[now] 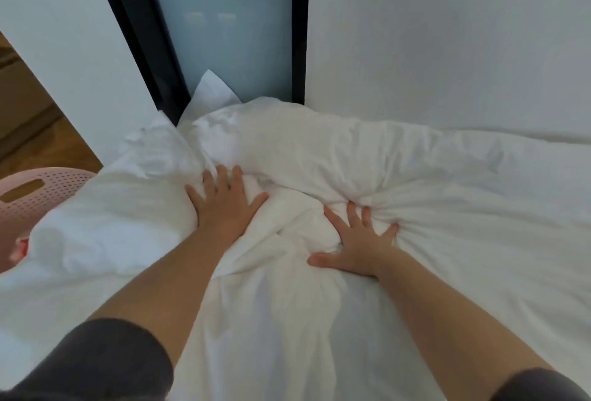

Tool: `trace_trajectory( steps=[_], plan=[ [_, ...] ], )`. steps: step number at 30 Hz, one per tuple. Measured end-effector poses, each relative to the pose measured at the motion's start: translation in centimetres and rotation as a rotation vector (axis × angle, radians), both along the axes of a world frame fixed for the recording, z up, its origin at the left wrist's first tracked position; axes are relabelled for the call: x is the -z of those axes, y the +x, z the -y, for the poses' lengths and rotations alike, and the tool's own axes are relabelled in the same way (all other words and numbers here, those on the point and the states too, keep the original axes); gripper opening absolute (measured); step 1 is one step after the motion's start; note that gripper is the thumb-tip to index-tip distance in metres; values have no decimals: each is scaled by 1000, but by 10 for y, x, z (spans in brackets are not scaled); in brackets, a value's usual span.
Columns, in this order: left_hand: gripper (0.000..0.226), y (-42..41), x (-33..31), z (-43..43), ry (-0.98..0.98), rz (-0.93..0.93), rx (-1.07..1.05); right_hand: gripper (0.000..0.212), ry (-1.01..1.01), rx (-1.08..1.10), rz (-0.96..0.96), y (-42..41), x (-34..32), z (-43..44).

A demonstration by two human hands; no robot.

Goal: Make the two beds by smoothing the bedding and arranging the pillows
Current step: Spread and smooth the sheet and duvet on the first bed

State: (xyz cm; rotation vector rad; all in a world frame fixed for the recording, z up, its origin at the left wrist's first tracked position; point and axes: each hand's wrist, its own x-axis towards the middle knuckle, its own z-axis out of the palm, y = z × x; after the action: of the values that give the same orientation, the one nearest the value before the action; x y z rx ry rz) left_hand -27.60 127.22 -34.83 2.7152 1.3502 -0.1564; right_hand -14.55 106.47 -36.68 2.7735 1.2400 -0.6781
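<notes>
A white duvet (319, 151) lies bunched and wrinkled across the bed, heaped toward the far corner. My left hand (224, 205) rests flat on the cloth at the left of the heap, fingers spread. My right hand (358, 240) presses flat on a fold to the right, fingers apart, with creases fanning out from it. Neither hand grips anything. A white pillow (105, 227) lies at the left edge of the bed. A pointed white corner of cloth (211, 90) sticks up against the glass panel behind.
A frosted glass panel (230, 23) in a black frame stands behind the bed's corner, with white walls (447, 32) on both sides. A pink perforated basket (38, 195) sits at the left beside the bed. Wooden floor (35, 131) shows beyond it.
</notes>
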Motion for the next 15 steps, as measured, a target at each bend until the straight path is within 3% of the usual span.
trace_trajectory(
  steps=[2,4,7,11,15],
  plan=[
    [86,1,-16,5,-38,52,9,112,-13,6,-10,0,0,0],
    [82,-10,-26,29,-18,79,150,112,-21,10,-17,0,-5,0],
    [67,-33,-14,41,214,-55,414,111,-26,18,-9,-1,-10,-1],
    [62,-3,5,28,394,-178,266,107,4,45,43,-4,1,-2],
    [68,-14,32,66,79,-46,169,100,-39,18,143,-10,10,-2]
  ],
)
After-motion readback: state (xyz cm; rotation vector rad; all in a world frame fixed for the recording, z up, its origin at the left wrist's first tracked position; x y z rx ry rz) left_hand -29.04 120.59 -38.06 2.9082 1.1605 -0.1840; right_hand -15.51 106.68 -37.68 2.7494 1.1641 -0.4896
